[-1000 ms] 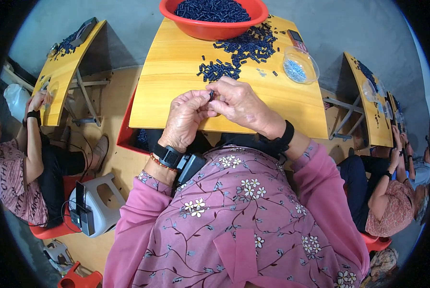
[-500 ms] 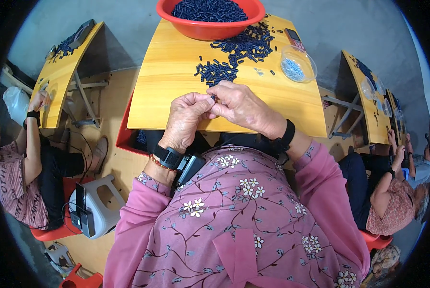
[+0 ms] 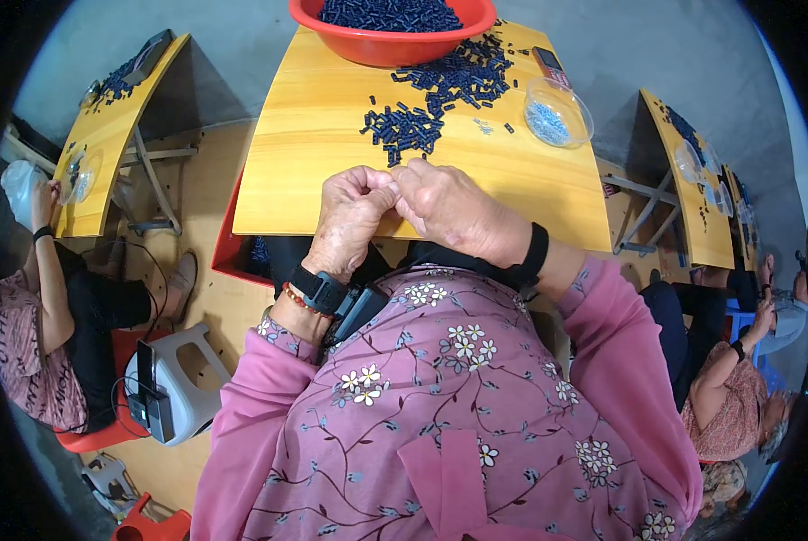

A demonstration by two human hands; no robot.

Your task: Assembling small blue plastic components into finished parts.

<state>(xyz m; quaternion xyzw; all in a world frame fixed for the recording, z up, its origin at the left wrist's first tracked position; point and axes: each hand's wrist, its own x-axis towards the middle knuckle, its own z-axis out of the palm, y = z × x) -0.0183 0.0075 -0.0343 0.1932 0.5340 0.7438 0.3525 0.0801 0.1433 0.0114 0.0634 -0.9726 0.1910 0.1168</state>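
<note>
At the near edge of the yellow wooden table [image 3: 282,167], my left hand [image 3: 348,209] and my right hand [image 3: 454,206] meet with thumbs and fingertips pinched together. Whatever they hold is hidden behind the fingers. Just beyond my fingertips lies a pile of small dark-blue cylindrical pieces [image 3: 402,132]. A larger heap of the same pieces [image 3: 463,79] stretches back to a red basin [image 3: 377,47], which is full of them. To the right stands a round clear dish [image 3: 581,133] holding tiny pale-blue parts [image 3: 546,123].
A few tiny pale parts [image 3: 483,127] lie loose near the dish. Behind it is a red and black phone-like device [image 3: 551,67]. A red container [image 3: 228,236] sits below the table's left edge. Other people work at the left table [image 3: 142,99] and the right table [image 3: 693,203].
My fingertips have closed tighter together, and the small dark piece seen between them before is now hidden. The person on the left has moved a hand toward a white bag.
</note>
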